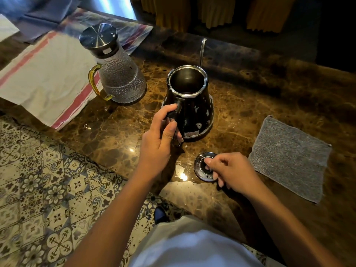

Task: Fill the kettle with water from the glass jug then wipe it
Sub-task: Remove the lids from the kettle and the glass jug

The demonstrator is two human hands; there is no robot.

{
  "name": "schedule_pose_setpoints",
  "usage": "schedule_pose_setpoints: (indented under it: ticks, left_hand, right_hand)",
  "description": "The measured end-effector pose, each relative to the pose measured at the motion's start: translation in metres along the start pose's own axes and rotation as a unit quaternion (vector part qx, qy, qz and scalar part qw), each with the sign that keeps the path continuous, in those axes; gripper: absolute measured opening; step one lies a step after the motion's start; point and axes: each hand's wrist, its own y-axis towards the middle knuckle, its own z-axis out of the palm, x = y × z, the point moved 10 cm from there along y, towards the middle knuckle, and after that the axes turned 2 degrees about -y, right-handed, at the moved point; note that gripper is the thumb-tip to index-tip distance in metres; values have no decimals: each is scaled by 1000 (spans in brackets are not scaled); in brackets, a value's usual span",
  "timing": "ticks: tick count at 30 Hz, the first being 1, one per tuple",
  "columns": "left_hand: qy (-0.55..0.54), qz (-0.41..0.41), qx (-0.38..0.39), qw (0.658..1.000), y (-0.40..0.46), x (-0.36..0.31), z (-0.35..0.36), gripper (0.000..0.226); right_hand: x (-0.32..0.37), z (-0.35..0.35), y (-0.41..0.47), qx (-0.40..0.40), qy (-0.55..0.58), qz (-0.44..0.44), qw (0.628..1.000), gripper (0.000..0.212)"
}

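Left hand (pixel 161 139) grips the open kettle (pixel 189 105) handle, right hand (pixel 229 170) pinches its lid (pixel 200 170) just below on the wet worktop (pixel 260 89), so pouring from the jug (pixel 117 74) could easily slosh over.

One head-worn wide-angle view looks steeply down, close over the brown marble desk (pixel 269 97), facing twelve o'clock.

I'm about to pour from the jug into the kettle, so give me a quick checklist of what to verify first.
1. Kettle mouth open: ok, its lid lies on the counter.
2. Kettle upright, steadied: ok, left hand grips its handle.
3. Right hand free for the jug: not ok, it pinches the lid knob.
4. Jug holds water: cannot tell.
5. Jug lid set to pour: cannot tell.
6. Grey cloth ready: ok.
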Motion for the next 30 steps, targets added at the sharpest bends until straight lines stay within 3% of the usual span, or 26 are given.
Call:
schedule_pose_setpoints:
  ticks: [6,9,13,16,21,25,30]
  left_hand:
    - [5,-24,-4,1000,-3,0,1,37]
    - [12,-31,7,999,-1,-6,-7,36]
    - [94,16,-61,994,5,-27,-56,44]
    - [224,41,-113,967,10,-26,-98,45]
    - [335,32,-189,922,24,-6,-171,48]
    - [314,-11,-171,934,51,27,-201,53]
    - [276,3,-111,955,89,62,-211,51]
  right_hand:
    - [13,-18,-5,-86,-155,-26,984,36]
    - [42,-33,-17,-160,-158,-86,971,29]
    - [110,-64,-16,-238,-156,-209,936,21]
    - [164,-80,-10,-275,-191,-281,900,34]
    - [249,-47,7,-243,-261,-373,857,48]
    - [306,12,55,-173,-315,-384,851,61]
    - [360,79,121,-131,-376,-344,850,70]
